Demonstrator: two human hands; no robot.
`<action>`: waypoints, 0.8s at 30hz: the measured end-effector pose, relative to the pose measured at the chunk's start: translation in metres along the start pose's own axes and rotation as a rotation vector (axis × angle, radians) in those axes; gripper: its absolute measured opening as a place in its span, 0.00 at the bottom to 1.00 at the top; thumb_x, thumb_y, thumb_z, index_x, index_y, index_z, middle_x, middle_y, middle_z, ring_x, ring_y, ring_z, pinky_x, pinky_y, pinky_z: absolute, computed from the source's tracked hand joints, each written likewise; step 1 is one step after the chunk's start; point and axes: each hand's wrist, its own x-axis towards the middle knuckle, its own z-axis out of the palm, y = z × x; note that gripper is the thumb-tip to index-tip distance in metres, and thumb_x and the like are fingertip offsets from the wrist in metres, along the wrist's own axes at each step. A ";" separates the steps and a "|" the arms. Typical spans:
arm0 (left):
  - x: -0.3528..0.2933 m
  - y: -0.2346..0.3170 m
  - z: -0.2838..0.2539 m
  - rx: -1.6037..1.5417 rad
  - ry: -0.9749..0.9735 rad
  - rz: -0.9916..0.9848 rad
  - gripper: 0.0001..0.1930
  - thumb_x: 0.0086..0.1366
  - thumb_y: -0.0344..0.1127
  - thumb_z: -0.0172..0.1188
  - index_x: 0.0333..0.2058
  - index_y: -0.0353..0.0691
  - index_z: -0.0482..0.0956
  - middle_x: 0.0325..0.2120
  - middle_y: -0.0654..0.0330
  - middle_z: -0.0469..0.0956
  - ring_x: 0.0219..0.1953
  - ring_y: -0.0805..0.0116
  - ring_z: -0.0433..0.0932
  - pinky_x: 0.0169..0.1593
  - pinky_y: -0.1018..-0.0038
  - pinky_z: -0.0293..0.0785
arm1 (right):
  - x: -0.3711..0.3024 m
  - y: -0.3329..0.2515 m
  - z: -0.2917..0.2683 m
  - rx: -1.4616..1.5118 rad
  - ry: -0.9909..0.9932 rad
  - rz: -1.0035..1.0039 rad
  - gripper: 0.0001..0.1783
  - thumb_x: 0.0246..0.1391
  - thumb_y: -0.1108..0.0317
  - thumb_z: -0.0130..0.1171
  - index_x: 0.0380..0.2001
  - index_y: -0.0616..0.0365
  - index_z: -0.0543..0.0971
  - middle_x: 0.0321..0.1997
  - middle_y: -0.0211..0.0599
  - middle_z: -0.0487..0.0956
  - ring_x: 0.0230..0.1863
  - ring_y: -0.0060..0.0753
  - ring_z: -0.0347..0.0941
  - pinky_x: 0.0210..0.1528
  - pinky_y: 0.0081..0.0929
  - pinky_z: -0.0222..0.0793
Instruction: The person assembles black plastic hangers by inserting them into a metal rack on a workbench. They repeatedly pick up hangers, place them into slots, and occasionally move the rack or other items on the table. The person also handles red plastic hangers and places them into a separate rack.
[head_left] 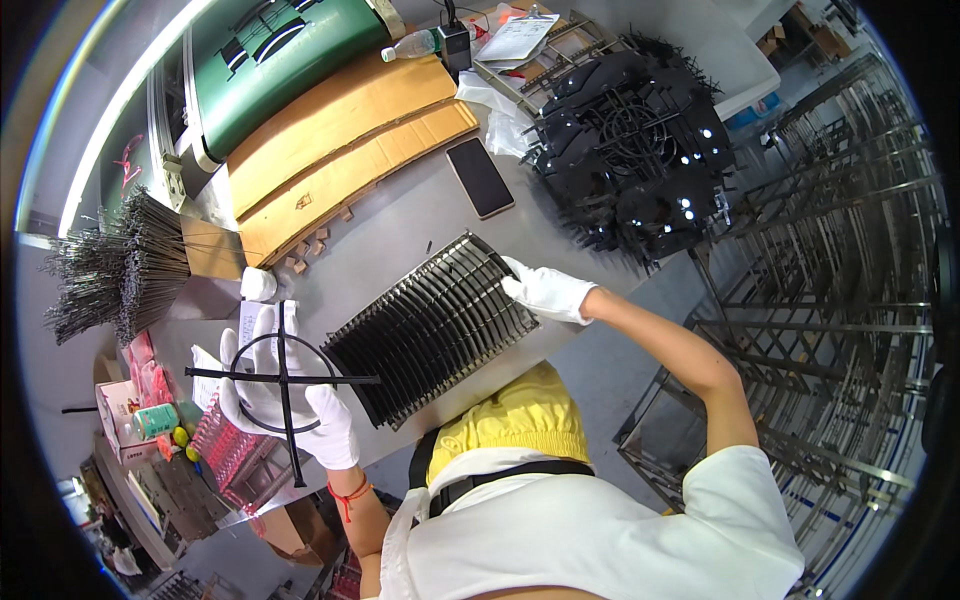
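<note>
My left hand (337,440), in a white glove, holds up a black ring with crossed bars (283,378). Its thumb lies near the ring's lower right edge, and the other fingers are behind the ring. In front of me on the grey table lies a long row of thin black curved parts (430,325), packed side by side. My right hand (550,293), also white-gloved, is closed at the right end of that row. Its fingertips touch the last part there; how firmly they grip it is hard to see.
A phone (480,178) and cardboard sheets (350,135) lie beyond the row. Glossy black parts (640,150) are heaped at far right. Thin metal rods (135,260) stand bundled at left, above a green bottle (155,421). Metal racks (830,300) line the right side.
</note>
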 end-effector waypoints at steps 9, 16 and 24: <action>-0.062 -0.009 -0.026 0.326 -0.389 -0.474 0.20 0.60 0.27 0.55 0.52 0.37 0.70 0.46 0.55 0.75 0.46 0.66 0.74 0.48 0.70 0.74 | -0.031 -0.120 -0.049 0.975 -0.087 -0.138 0.15 0.67 0.60 0.50 0.42 0.59 0.79 0.32 0.41 0.80 0.19 0.31 0.71 0.25 0.25 0.71; 0.007 -0.005 -0.010 -0.289 -0.639 -0.602 0.54 0.51 0.18 0.59 0.71 0.48 0.36 0.70 0.49 0.46 0.66 0.55 0.63 0.59 0.64 0.70 | -0.010 -0.084 -0.097 1.023 0.030 -0.133 0.07 0.60 0.65 0.55 0.34 0.56 0.77 0.30 0.30 0.77 0.21 0.23 0.70 0.22 0.24 0.68; 0.230 -0.159 -0.136 1.073 0.117 -0.189 0.17 0.63 0.42 0.51 0.44 0.41 0.82 0.39 0.44 0.79 0.41 0.48 0.79 0.47 0.60 0.75 | 0.004 0.094 -0.315 0.921 0.954 -0.743 0.19 0.69 0.67 0.48 0.59 0.63 0.65 0.64 0.47 0.68 0.58 0.30 0.70 0.58 0.22 0.70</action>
